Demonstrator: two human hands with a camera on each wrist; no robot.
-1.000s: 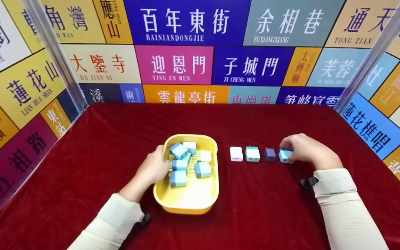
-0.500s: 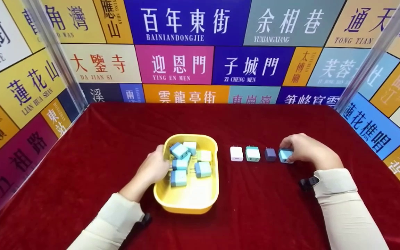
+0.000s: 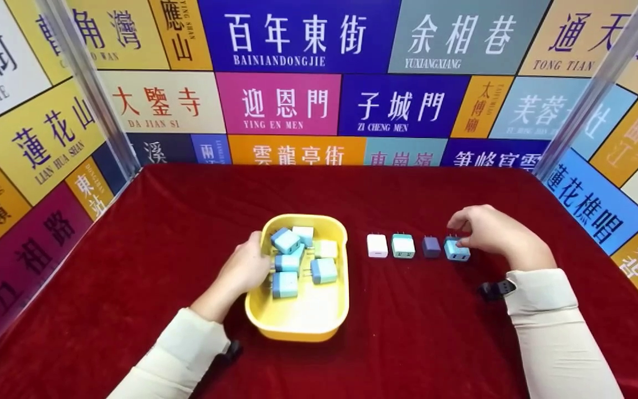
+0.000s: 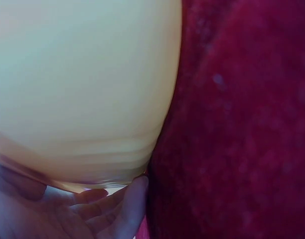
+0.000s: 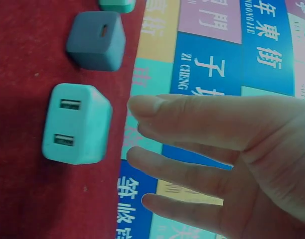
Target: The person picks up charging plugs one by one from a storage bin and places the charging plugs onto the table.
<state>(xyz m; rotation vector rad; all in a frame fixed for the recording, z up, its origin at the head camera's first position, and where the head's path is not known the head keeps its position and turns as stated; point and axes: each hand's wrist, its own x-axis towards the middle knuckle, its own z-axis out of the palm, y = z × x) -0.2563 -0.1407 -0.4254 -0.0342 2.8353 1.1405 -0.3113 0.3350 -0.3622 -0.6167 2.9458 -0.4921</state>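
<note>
In the head view my left hand [image 3: 246, 265] holds the left side of a yellow plastic basket [image 3: 308, 316]; the left wrist view shows fingertips [image 4: 135, 191] against its wall. Several chargers lie inside, among them a blue one [image 3: 324, 271]. To the basket's right stands a row: a white charger [image 3: 376, 246], a green-and-white charger [image 3: 403, 246], a dark blue charger [image 3: 431, 247] and a light blue charger [image 3: 457, 252] with two USB ports. My right hand [image 3: 488, 233] hovers just above and right of the light blue charger, its fingers [image 5: 182, 117] loosely extended, holding nothing.
Dark red cloth [image 3: 407, 332] covers the table. Walls of colourful street-name signs [image 3: 297, 33] rise behind and at both sides. Clear upright posts [image 3: 585, 105] stand at the far corners.
My right hand has let go of the light blue charger and moved slightly up and right, so more of the charger shows. The left hand and basket have stayed put.
</note>
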